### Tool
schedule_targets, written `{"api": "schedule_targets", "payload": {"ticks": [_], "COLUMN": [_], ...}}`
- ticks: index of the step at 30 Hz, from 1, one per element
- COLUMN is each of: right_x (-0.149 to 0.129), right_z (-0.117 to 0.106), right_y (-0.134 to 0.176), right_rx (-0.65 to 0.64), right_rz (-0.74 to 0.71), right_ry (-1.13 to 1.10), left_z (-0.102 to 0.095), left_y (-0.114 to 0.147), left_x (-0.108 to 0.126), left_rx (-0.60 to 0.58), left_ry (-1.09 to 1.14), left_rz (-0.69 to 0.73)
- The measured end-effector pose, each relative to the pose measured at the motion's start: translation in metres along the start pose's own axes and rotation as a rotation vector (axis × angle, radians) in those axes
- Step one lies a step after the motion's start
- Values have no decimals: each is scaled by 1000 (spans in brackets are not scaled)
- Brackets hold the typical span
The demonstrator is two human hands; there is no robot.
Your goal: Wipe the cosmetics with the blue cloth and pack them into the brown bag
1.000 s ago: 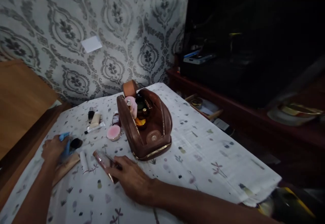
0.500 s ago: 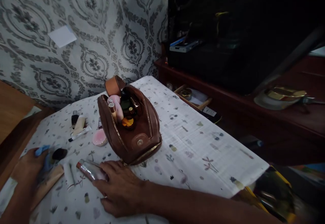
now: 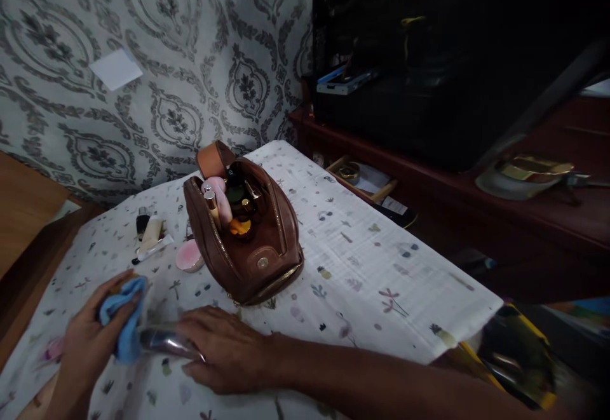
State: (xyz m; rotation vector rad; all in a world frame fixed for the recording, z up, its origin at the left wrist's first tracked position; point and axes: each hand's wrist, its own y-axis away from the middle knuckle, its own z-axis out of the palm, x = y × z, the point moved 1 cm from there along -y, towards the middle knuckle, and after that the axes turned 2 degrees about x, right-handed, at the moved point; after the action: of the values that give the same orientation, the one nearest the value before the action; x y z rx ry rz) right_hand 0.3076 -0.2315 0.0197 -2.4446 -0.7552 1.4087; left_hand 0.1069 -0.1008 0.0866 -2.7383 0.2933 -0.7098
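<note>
My left hand (image 3: 93,334) is closed on a bunched blue cloth (image 3: 126,325) low on the left. My right hand (image 3: 226,347) grips a shiny silver cylindrical bottle (image 3: 166,342), lying nearly level with its left end at the cloth; motion blurs where they meet. Just beyond both hands an unzipped brown leather bag (image 3: 255,286) stands on the patterned white cloth (image 3: 376,305). Inside it are a pink item (image 3: 220,201), a gold-capped bottle (image 3: 211,204) and an amber jar (image 3: 241,228). Beside the bag lies a round pink compact (image 3: 189,257).
Cosmetic tubes, including a cream one (image 3: 151,234), and a black-capped bottle (image 3: 142,222) lie left of the bag. A blurred pink item (image 3: 53,349) is near my left wrist. Patterned wallpaper (image 3: 166,89) stands behind; a dark red cabinet (image 3: 438,236) with an open drawer (image 3: 365,178) borders the right.
My left hand has moved right, bringing the blue cloth to the silver bottle. My right hand keeps hold of the bottle, which has turned more level.
</note>
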Motion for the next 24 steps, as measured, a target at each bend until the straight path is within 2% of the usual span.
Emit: {"api": "schedule_targets", "payload": {"ticks": [3,8,13,18,21,24], "right_x": [-2,2,4,7,12,17], "right_z": [-2,-5,-4,-1,4,12], "right_y": [-4,-11,-14,-13,-13,-15], "right_rx": [52,100,176,215,240,260], "right_rz": [212,318,346,333,359,388], "right_ry": [-155,-284,-352,-553,-659,-732], "left_z": [10,29,34,28,24,22], "left_y": [24,51,60,56,52,49], "left_x": [12,14,25,45,52,56], "left_rx": [-112,-184,-88,-105,-140,-114], "left_ry": [120,171,210,258,285,313], "left_rz": [147,371,382,450,385,256]}}
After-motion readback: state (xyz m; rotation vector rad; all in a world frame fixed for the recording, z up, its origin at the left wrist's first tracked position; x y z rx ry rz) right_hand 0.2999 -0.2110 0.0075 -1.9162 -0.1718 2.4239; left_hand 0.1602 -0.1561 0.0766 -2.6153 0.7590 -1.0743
